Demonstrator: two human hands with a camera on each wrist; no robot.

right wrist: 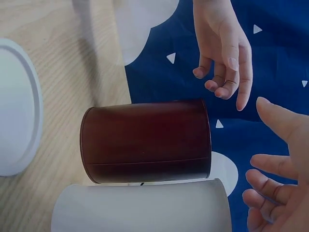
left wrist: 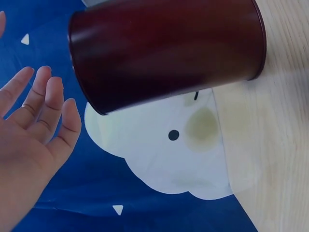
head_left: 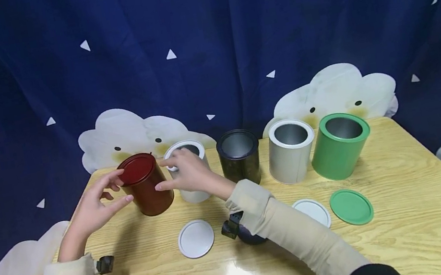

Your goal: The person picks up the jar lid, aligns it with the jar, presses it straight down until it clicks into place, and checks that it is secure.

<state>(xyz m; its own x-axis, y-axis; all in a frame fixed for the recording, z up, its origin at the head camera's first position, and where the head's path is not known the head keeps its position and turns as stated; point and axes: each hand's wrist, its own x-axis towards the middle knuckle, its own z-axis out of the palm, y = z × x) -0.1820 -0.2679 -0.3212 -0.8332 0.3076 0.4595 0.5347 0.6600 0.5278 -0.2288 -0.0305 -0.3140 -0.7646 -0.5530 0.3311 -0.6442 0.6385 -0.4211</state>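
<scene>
A dark red can (head_left: 152,192) stands upright at the left of the table, its red lid (head_left: 136,168) lying in its top. My left hand (head_left: 98,204) hovers at the can's left, fingers loosely bent and apart from it in the left wrist view. On the other side my right hand (head_left: 187,172) hangs in the air, between the red can and a white can (head_left: 195,194), partly covering the latter. In the right wrist view a gap separates both hands from the red can (right wrist: 147,142). Neither hand holds anything.
Uncovered black (head_left: 240,161), white (head_left: 292,159) and green (head_left: 339,156) cans stand to the right along the back. Before the row lie white lids (head_left: 195,239) (head_left: 313,212), a green lid (head_left: 351,207) and a dark lid (head_left: 251,235), partly under my right forearm. A blue curtain (head_left: 204,38) hangs behind.
</scene>
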